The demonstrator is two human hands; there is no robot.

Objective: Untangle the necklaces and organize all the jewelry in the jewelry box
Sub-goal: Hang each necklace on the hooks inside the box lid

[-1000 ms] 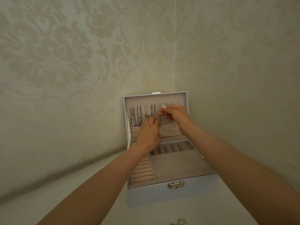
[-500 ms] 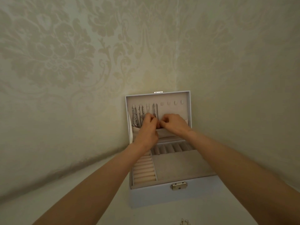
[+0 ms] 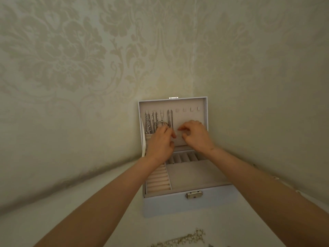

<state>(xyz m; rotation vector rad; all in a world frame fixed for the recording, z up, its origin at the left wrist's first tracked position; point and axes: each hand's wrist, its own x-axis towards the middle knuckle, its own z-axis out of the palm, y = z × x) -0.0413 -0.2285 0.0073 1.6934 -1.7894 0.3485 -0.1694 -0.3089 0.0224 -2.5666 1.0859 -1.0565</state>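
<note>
Necklaces (image 3: 170, 118) hang inside the jewelry box (image 3: 169, 205) lid.
My left hand (image 3: 160, 145) sits at their lower ends, likely tucking them into the pocket (image 3: 179, 141); I cannot tell if it grips. My right hand (image 3: 197, 138) hovers loosely curled, empty. Loose jewelry (image 3: 179, 240) waits nearby.

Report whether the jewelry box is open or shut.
Open. The lid stands upright, necklaces hang on its inner lining, and the tray compartments below lie exposed.

Matt velvety lining (image 3: 194, 172), shiny metal clasp (image 3: 194, 194), glittering chains (image 3: 170, 118).
</note>
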